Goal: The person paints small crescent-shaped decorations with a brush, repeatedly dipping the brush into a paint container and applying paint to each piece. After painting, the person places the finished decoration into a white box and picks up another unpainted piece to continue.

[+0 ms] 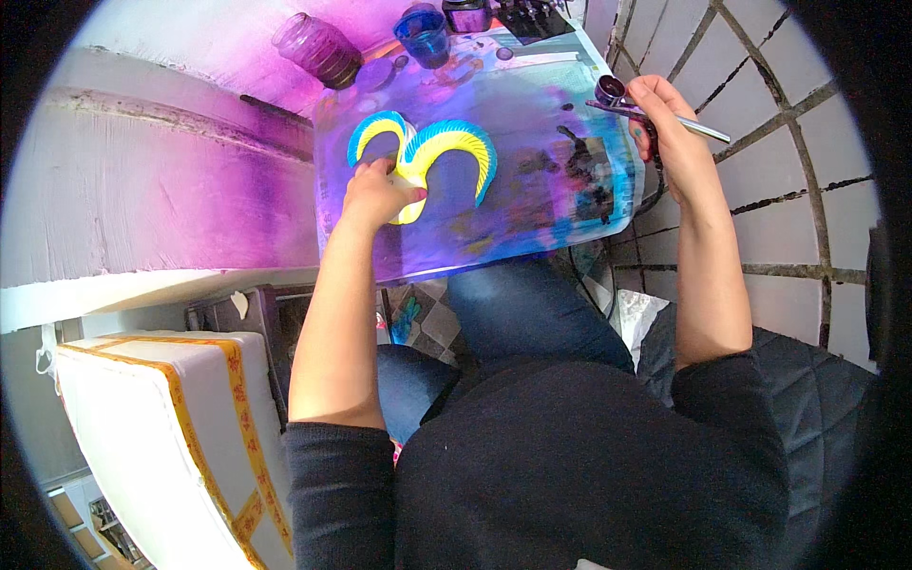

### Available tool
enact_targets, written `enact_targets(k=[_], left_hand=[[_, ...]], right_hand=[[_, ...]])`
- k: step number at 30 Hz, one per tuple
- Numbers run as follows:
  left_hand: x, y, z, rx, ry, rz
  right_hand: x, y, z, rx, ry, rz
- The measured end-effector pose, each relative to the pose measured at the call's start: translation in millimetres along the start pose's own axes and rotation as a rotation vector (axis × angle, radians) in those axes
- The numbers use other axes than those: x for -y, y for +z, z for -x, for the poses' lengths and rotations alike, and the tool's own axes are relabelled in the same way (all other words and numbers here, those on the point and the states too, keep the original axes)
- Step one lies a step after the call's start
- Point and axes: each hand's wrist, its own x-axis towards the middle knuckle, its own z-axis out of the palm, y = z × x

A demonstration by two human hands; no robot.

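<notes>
On the paint-stained table sheet (463, 246) lies a yellow piece with two curved, ridged horns (456, 139), blue along their outer edges. My left hand (377, 194) grips its lower middle part, thumb on the right side and fingers on the left, hiding some of it. Further right, above the sheet's edge, my right hand (666, 121) holds an airbrush (627, 108) with a small round paint cup (610, 89) on top. The airbrush nozzle points left, towards the piece but well apart from it. A dark hose hangs below the hand.
A purple-stained glass jar (317, 50), a blue cup (422, 35) and a dark jar (467, 14) stand along the back. Tiled wall (776, 214) rises close on the right, a paint-misted wall (178, 178) on the left. A white foam box (178, 399) with yellow tape stands lower left.
</notes>
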Motion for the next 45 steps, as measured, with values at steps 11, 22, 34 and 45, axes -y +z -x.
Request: enact_targets(k=[11,22,34,45], left_hand=[[-13.9,-3.4,32.9,0.335,-0.286,1.185],[-59.1,22.5,65.3,0.071,-0.022,1.753],[-62.3,21.5,71.2,0.065,0.034,1.76],[-68.9,23.9,72.2,0.051,0.013,1.818]], right_hand=[[7.0,16.7,18.5,0.034,0.007,-0.027],[9.7,65.5,6.4,0.157,0.023,-0.073],[5.7,87.1,-2.5,0.15,-0.018,-0.143],[3.2,94.1,-3.5,0.029,-0.129,-0.073]])
